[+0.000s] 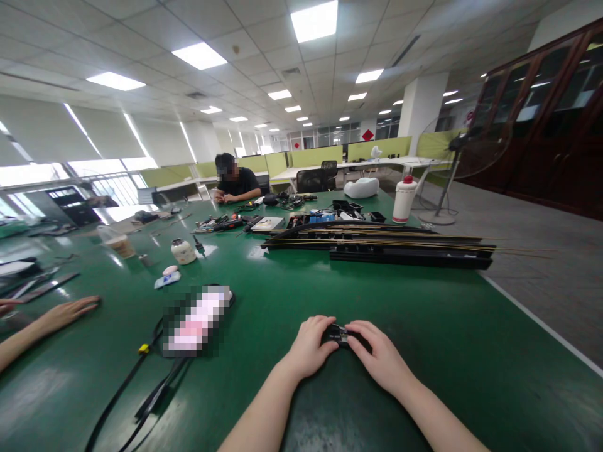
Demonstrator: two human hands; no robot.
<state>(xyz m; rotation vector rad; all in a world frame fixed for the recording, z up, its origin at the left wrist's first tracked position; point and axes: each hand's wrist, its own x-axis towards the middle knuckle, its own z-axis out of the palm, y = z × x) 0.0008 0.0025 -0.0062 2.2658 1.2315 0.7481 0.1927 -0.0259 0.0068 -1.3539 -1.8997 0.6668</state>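
Black part (pixel 337 335), one: inward of table (pixel 452 314)'s right edge; long axis crosswise, left hand (pixel 309 344) and right hand (pixel 380 354) gripping opposite ends.

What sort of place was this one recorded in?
Probably an open-plan office doubling as a workshop: light-green desk partitions and a black office chair stand in the background, while long black channels lie on the large green worktable.

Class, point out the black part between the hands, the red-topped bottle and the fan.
Black part (pixel 337 335), head view: its exposed middle.
Red-topped bottle (pixel 404 202), head view: middle of its white side.
Fan (pixel 455 143), head view: its dark central hub.
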